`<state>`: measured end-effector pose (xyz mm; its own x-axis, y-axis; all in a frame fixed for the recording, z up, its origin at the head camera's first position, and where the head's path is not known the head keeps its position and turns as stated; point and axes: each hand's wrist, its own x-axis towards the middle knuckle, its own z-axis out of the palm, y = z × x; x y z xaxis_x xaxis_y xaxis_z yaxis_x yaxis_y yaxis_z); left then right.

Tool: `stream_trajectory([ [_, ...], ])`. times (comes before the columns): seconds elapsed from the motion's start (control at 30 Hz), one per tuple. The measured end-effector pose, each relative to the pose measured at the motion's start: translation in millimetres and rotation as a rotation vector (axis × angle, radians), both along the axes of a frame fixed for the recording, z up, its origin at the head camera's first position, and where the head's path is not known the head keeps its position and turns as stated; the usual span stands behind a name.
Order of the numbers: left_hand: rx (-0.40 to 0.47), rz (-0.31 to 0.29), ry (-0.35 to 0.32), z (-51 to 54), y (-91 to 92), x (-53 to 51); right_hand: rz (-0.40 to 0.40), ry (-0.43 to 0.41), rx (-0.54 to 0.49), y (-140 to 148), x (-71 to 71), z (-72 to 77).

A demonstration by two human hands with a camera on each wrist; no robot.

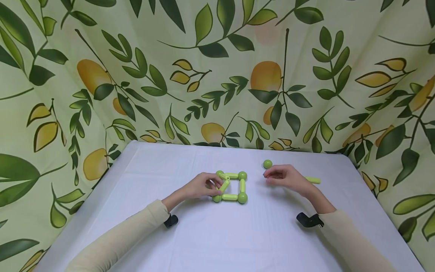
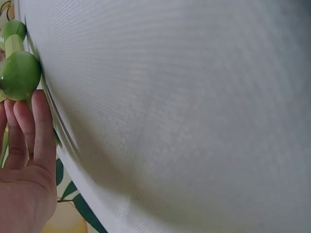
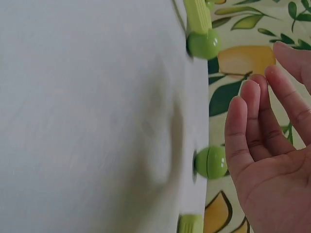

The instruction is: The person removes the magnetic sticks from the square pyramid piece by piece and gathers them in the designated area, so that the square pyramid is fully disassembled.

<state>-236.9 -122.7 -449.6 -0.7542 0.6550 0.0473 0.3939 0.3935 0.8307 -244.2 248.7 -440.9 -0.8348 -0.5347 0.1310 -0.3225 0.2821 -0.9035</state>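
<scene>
A square frame (image 1: 242, 186) of light-green rods with green balls at its corners lies on the table. My left hand (image 1: 200, 185) grips its left side. An extra rod (image 1: 224, 186) slants up from the near-left corner, its upper end free, beside my thumb and fingers. In the left wrist view the fingers touch a corner ball (image 2: 20, 76); the thumb is out of sight there. My right hand (image 1: 287, 178) hovers to the right of the frame with fingers loosely bent, holding nothing. A loose green ball (image 1: 267, 164) sits just beyond its fingertips.
A loose light-green rod (image 1: 313, 180) lies behind the right hand, partly covered by it. White cloth covers the table (image 1: 210, 234). A leaf-and-fruit patterned curtain (image 1: 217, 94) hangs along the table's back and sides.
</scene>
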Motion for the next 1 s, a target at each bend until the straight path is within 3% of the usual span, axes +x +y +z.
stream_trajectory([
  [0.5, 0.021, -0.013, -0.002, -0.6, 0.2, 0.1, 0.135, 0.023, 0.018, -61.0, -21.1, 3.6],
  [1.0, 0.026, -0.012, -0.002, -0.3, -0.4, 0.3, 0.234, 0.085, 0.005, -98.4, -42.8, -2.9],
])
